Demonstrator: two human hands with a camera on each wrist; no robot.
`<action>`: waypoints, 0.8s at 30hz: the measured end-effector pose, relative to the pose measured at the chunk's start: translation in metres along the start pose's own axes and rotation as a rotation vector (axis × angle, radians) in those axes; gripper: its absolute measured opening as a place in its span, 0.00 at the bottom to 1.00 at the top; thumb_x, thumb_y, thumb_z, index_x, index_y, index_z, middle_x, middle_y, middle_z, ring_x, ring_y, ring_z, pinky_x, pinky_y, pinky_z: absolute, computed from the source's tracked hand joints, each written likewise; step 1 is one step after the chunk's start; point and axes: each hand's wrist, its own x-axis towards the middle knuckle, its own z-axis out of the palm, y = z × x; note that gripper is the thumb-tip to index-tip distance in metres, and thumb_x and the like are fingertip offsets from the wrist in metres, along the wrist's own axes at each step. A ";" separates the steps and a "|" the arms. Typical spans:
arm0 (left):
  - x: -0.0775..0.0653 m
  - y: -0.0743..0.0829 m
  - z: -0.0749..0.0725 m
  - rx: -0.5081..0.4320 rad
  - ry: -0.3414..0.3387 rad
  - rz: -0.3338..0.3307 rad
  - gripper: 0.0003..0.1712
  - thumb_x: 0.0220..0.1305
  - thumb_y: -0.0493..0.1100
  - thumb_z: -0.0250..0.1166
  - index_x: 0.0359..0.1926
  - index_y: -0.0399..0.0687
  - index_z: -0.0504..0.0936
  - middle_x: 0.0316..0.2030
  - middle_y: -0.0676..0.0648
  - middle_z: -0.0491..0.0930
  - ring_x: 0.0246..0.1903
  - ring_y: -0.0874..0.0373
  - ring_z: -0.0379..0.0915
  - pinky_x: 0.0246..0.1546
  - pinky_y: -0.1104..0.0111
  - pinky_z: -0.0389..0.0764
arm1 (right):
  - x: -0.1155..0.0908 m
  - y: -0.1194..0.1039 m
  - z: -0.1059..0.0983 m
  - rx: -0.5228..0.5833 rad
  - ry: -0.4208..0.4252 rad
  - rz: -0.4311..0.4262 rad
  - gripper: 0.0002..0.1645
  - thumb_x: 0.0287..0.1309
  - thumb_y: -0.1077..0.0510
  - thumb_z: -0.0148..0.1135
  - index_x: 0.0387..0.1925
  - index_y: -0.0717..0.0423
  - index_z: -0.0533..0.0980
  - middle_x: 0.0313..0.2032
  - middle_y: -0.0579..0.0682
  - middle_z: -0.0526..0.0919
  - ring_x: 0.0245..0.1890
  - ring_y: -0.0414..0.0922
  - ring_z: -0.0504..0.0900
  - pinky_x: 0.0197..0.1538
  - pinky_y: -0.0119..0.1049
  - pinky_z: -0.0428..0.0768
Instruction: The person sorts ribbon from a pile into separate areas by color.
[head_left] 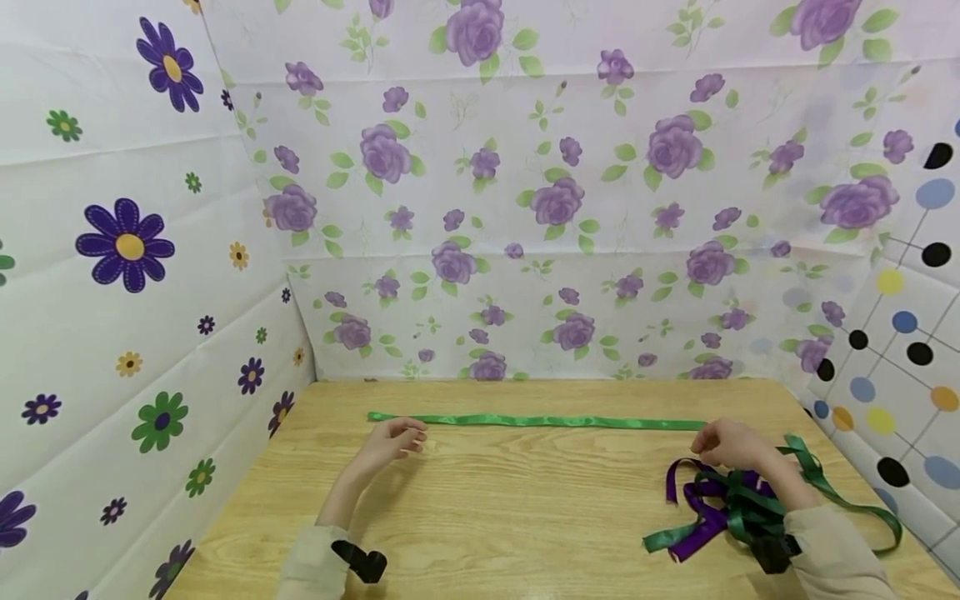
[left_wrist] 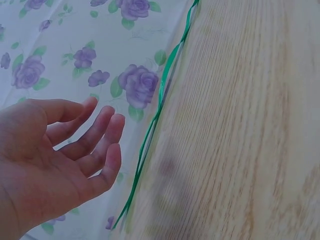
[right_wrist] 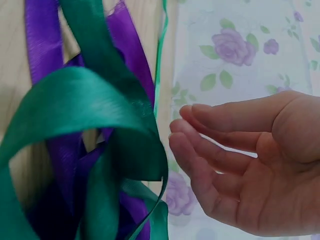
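Note:
A bright green ribbon (head_left: pixel 525 421) lies stretched nearly straight across the far part of the table. By its left end hovers my left hand (head_left: pixel 386 446), fingers loosely bent and holding nothing; the left wrist view shows the hand (left_wrist: pixel 65 155) apart from the ribbon (left_wrist: pixel 162 85). Near the right end is my right hand (head_left: pixel 731 444), which hides that end in the head view. In the right wrist view its fingers (right_wrist: pixel 200 150) are gently curved with nothing between them. Under the right wrist lies a tangled pile of dark green ribbon (head_left: pixel 750 508) and purple ribbon (head_left: pixel 708 525).
The wooden table (head_left: pixel 510 517) reaches back to a wall covering with purple roses (head_left: pixel 555 200). A dark green ribbon strand (head_left: pixel 862 504) loops toward the table's right edge. Side coverings with daisies (head_left: pixel 127 246) and coloured dots (head_left: pixel 890 282) border the left and right.

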 end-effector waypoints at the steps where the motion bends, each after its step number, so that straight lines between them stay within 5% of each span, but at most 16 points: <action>1: -0.001 0.001 0.001 0.004 -0.006 0.007 0.19 0.75 0.42 0.49 0.56 0.34 0.75 0.51 0.29 0.76 0.50 0.36 0.76 0.52 0.47 0.76 | 0.000 0.000 0.001 -0.023 0.006 0.005 0.09 0.56 0.69 0.60 0.39 0.69 0.79 0.35 0.57 0.83 0.31 0.46 0.79 0.34 0.40 0.79; 12: -0.007 0.014 0.010 0.007 -0.066 0.084 0.22 0.75 0.44 0.51 0.58 0.30 0.73 0.49 0.30 0.78 0.49 0.35 0.77 0.51 0.45 0.76 | -0.002 0.008 0.012 -0.163 0.036 0.084 0.06 0.49 0.69 0.66 0.32 0.66 0.80 0.33 0.58 0.82 0.30 0.49 0.79 0.32 0.42 0.78; 14: -0.007 0.015 0.011 0.013 -0.076 0.088 0.22 0.75 0.45 0.50 0.58 0.30 0.73 0.49 0.30 0.79 0.49 0.35 0.78 0.51 0.46 0.76 | -0.002 0.010 0.013 -0.158 0.037 0.110 0.02 0.49 0.68 0.66 0.27 0.63 0.79 0.28 0.53 0.80 0.26 0.45 0.75 0.30 0.40 0.75; 20: -0.007 0.015 0.017 0.013 -0.102 0.095 0.22 0.75 0.43 0.50 0.58 0.28 0.72 0.50 0.26 0.77 0.49 0.34 0.77 0.50 0.45 0.77 | -0.003 0.008 0.017 -0.112 0.042 0.128 0.24 0.51 0.70 0.56 0.10 0.48 0.59 0.13 0.41 0.53 0.17 0.39 0.48 0.25 0.34 0.56; 24: -0.006 0.013 0.024 0.021 -0.120 0.099 0.22 0.75 0.43 0.50 0.58 0.28 0.72 0.49 0.27 0.77 0.48 0.33 0.77 0.50 0.46 0.77 | -0.003 0.001 0.017 -0.111 0.054 0.080 0.21 0.50 0.69 0.57 0.11 0.50 0.63 0.13 0.41 0.55 0.17 0.38 0.50 0.25 0.34 0.56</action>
